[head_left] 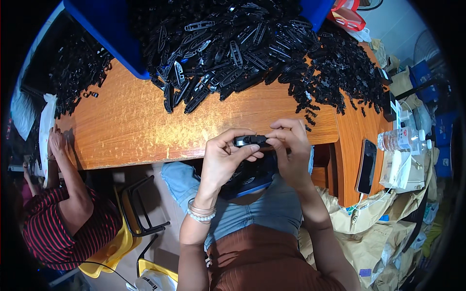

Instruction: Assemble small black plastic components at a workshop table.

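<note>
Black plastic forms the elongated part [246,141] at the centre of the head view, held just off the near edge of the wooden tabletop [145,121] and above the person's lap. The left hand [221,157] grips its left portion, with the thumb along the near side and the fingers curled around the far side and beneath. The right hand [294,149] pinches the right end between thumb and index finger; whether a separate small piece sits between these fingertips cannot be told. A beaded bracelet [201,214] encircles the left wrist. Beyond the hands, a large heap of elongated black pieces [233,58] spills from between the walls of a blue bin [104,36] onto the tabletop. Adjoining it on the right is a spread of smaller black pieces [342,72]. On the lap, partly hidden by the forearms, rests a blue container [247,189] with dark contents. At the right lie a phone [367,166], with a white cable at its lower end, and, near it, a clear bottle [398,139]. At the left, a co-worker in a striped top [73,230] extends one hand [57,142] to the tabletop's edge, beside a white sheet [46,133].
</note>
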Demonstrator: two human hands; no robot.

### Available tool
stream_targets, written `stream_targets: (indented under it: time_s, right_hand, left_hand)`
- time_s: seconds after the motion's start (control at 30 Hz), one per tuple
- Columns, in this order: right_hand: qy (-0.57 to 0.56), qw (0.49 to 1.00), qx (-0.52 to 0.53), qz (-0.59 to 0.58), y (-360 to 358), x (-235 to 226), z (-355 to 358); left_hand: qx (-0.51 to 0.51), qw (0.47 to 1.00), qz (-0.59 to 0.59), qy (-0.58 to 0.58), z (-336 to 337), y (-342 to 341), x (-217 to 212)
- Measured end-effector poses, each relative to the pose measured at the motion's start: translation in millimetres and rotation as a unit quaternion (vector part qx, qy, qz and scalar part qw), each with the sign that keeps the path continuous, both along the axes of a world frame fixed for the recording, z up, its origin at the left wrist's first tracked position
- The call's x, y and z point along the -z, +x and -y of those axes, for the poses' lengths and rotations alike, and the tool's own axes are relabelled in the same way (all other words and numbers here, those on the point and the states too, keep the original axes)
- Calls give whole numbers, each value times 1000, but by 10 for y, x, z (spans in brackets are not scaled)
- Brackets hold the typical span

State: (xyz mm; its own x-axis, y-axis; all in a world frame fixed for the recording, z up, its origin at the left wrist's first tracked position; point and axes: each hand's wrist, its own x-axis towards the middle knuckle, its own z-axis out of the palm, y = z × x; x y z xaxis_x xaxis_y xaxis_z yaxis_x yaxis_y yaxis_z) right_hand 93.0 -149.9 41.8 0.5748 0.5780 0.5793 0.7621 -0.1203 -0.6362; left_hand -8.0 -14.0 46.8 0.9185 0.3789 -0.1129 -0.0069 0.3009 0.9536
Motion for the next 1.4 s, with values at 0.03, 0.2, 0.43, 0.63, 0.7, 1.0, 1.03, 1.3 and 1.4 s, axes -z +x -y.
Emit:
stream_targets:
  time_s: [0.03, 0.2, 0.43, 0.63, 0.7, 1.0, 1.03, 1.3, 1.4]
  right_hand:
    - [0, 1000, -1, 0, 13, -2, 6]
    - [-1, 939, -88, -333, -23, 57, 89]
    - [5, 854, -136, -502, -145, 310, 379]
    - [-116, 877, -164, -436, -97, 326, 506]
    - [-108, 895, -189, -389, 16, 307, 434]
    - [-202, 958, 126, 160, 1478, 287, 43]
    - [-200, 959, 123, 159, 1504, 276, 22]
    - [-252, 967, -15, -35, 1558, 176, -53]
    - [-284, 957, -5, -54, 1576, 116, -108]
  left_hand:
    - [-5, 1000, 14, -3, 9, 4, 15]
    - [-25, 999, 36, 19, 46, -3, 54]
    - [84, 988, -38, 126, 70, -123, 141]
    - [-4, 916, -45, 399, -199, 273, 160]
    - [-154, 821, 108, 539, -306, 637, 309]
    - [-143, 630, -6, 763, -445, 1183, 368]
    - [-147, 637, -6, 756, -442, 1091, 391]
    - [-127, 978, 6, 167, -193, 372, 284]
    - [-96, 990, -2, 99, -124, 227, 297]
